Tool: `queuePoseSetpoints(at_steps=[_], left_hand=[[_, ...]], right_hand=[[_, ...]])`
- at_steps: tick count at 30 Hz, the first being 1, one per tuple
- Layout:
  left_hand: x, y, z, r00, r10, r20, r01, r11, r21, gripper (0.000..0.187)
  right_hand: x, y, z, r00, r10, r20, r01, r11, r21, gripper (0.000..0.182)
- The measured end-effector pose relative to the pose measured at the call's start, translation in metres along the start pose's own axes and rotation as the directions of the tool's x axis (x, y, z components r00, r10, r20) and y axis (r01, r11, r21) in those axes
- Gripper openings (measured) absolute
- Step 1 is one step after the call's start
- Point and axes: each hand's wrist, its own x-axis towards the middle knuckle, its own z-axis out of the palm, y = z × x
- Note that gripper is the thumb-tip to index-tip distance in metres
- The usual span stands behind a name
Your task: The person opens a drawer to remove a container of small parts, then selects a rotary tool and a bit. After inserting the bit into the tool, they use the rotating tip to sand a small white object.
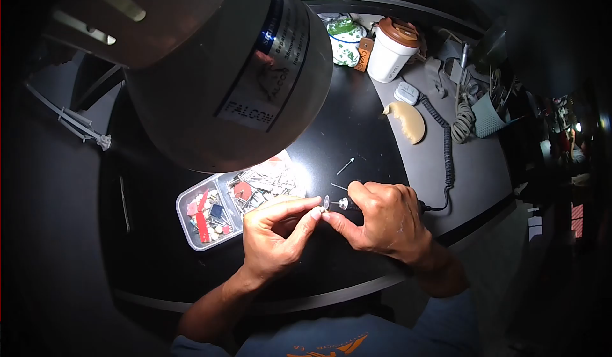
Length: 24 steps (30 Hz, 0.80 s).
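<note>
My right hand (390, 223) is wrapped round a rotary tool handpiece (345, 203), whose cord leaves behind the hand. A thin round disc (327, 202) is mounted on its tip, pointing left. My left hand (275, 234) pinches a tiny pale piece (323, 210) between thumb and index finger, right at the disc's lower edge. My right thumb reaches to that piece too. Just left of my left hand lies a clear plastic box (190, 241), with colored bits in one compartment and many metal-shanked burs (271, 180) in the other.
A large lamp head (236, 89) hangs over the upper left. Two thin bits (345, 166) lie on the black work surface beyond my hands. To the right are a pale crescent-shaped piece (410, 124), a coiled cord (448, 146), and a white cup with brown lid (390, 54).
</note>
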Motion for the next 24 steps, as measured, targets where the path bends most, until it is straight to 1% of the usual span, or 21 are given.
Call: queuePoseSetpoints(at_steps=[19, 24], left_hand=[[-0.0001, 0.0017, 0.0004, 1.000, 0.004, 0.001, -0.004, 1.000, 0.008, 0.020], [0.0000, 0.0021, 0.0010, 1.000, 0.020, -0.004, -0.020, 1.000, 0.008, 0.021]], right_hand=[[0.0005, -0.0004, -0.0017, 1.000, 0.005, 0.016, -0.006, 1.000, 0.006, 0.049], [0.0011, 0.0001, -0.0023, 1.000, 0.000, -0.015, 0.001, 1.000, 0.010, 0.050]])
